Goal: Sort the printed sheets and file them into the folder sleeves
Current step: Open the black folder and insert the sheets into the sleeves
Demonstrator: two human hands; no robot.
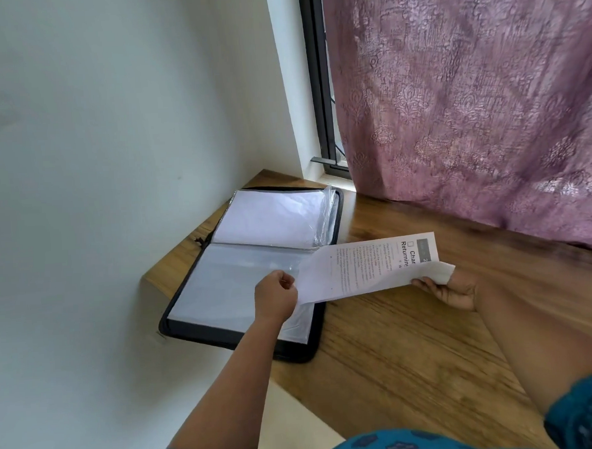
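Folder point(223, 296) lies open flat on the wooden table point(414, 355), pushed into the corner by the wall, spine running across so both sleeve pages face up. That leaves the sleeve mouths on the right edge, toward the hands.

Sheet point(368, 265) is in the air just above the table, its left end over the near sleeve point(229, 282), the rest hanging out past the folder's right edge. Both hands hold it:
- Left hand point(274, 294): fingers curled, pinching the sheet's left end right at the sleeve's edge. Looks like it's guiding the leading corner toward the opening; can't tell if it also holds the plastic.
- Right hand point(452, 291): fingers under the right end, thumb hidden by paper, so grip is supporting from below with fingers curled round the edge. Probably keeps the sheet level and feeds it leftward.

My read: mid-insertion, sheet not yet inside the sleeve.

Sheet look: white, printed side up, text rotated sideways to the viewer. Bold heading partly legible ("Char…", "Returnin…"), a dark banner at the top end, small lines of body text, some red. Near edge curls up, so it's thin and floppy.

Far sleeve point(270, 218) already holds a white sheet; its plastic is crinkled at the right corner.
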